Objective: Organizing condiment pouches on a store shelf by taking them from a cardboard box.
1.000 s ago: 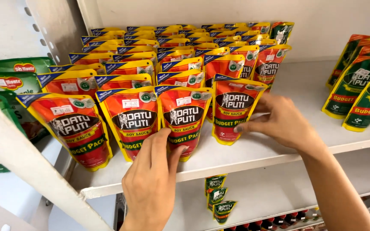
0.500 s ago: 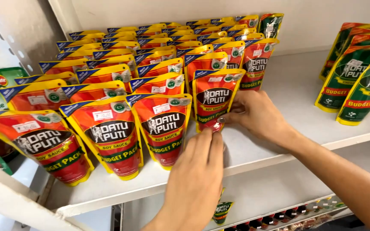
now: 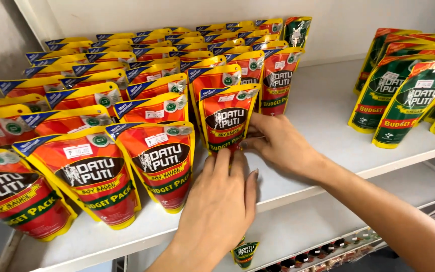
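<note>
On the white shelf [image 3: 328, 136], the front red sauce pouch [image 3: 227, 118] stands mid-row, soft and likely slippery; my left hand [image 3: 222, 201] and right hand [image 3: 278, 143] pinch its lower edge, best held by the stiffer base seam.

A red-and-orange stand-up sauce pouch [image 3: 228, 118] with a yellow rim is standing upright on the white shelf [image 3: 328, 126], at twelve o'clock from both hands, fronting its row.
</note>
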